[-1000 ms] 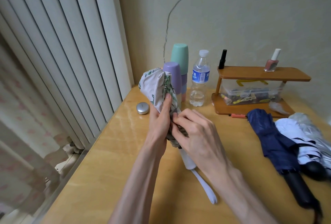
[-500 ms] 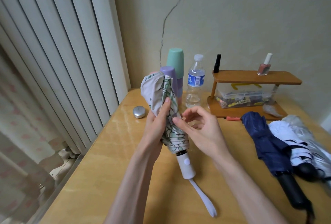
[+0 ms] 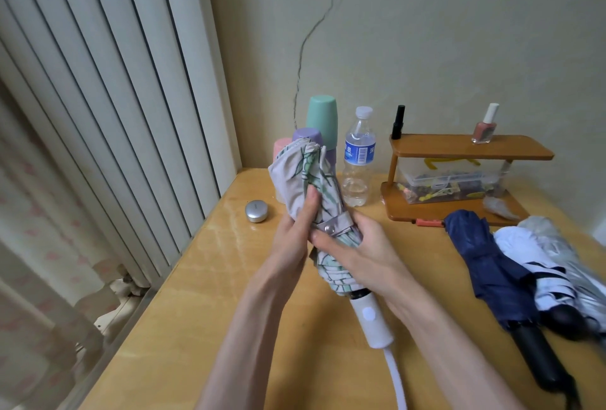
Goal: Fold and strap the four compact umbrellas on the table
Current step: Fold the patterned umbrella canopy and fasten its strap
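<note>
Leaf-printed umbrella [image 3: 323,209] is being held tilted above the wooden surface [image 3: 183,295]; my left grip [image 3: 296,229] is clasping its canopy, my right grip [image 3: 364,252] is wrapping the strap [image 3: 334,225].

Right hand [image 3: 367,255] wraps the far side of the leaf umbrella [image 3: 323,209], so its fingers and the canopy under the palm are hidden. Left hand [image 3: 295,236] covers the canopy's left side at the grip; only the thumb shows in front. Strap [image 3: 334,226]: snap visible, both ends run out of sight behind the hands. Wrist loop [image 3: 395,380] below the grip is cut off by the bottom edge. Right of the grip, navy umbrella [image 3: 485,265] overlaps a white one [image 3: 537,265]; the silver one [image 3: 557,239] is blurred and cut by the right edge. Box [image 3: 449,180] contents too small to tell. Pink cup [image 3: 282,150] mostly hidden behind the canopy.
</note>
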Tool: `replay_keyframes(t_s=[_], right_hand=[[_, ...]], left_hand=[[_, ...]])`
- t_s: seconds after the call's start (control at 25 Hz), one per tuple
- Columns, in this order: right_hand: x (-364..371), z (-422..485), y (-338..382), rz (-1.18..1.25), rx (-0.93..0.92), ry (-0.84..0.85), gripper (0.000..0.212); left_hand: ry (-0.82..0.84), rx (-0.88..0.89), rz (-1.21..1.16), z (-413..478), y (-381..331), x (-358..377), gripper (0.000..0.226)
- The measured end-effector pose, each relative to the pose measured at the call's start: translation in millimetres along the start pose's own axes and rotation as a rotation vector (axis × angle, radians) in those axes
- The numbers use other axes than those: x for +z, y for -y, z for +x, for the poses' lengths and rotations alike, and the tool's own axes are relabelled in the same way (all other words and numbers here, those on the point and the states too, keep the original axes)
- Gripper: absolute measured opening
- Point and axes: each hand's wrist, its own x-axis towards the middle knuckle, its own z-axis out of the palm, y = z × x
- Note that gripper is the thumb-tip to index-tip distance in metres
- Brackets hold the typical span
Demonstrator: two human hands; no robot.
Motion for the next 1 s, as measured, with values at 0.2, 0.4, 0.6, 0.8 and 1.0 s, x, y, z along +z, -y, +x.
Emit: replay_keyframes(t_s=[0.2,0.4,0.6,0.8,1.0], right_hand=[[-20.3,0.7,2.1,-0.33,-0.11,-0.061,0.031],[-34.8,0.1,0.5,-0.44,-0.138,-0.044,0.027],[-48.3,-0.6,3.1,-0.353,-0.089,0.011,0.022],[-48.7,-0.3,-2.8,-0.411,-0.129,-0.06,0.018],[-54.0,1.2,-2.4,-0.63,-0.242,-0.175,0.032]], left_hand=[[-0.319,0.535,0.336,13.1,-3.3,-21.2,0.036],[-0.287,0.372,0.091,11.5,-6.5,-22.5,0.018],[-0.2,0.246,-0.004,8.5,-13.2,-24.4,0.021],[-0.196,0.471,0.341,5.7,-18.9,-21.8,0.014],[-0.248,0.609,0.574,7.5,-17.1,-18.6,0.01]])
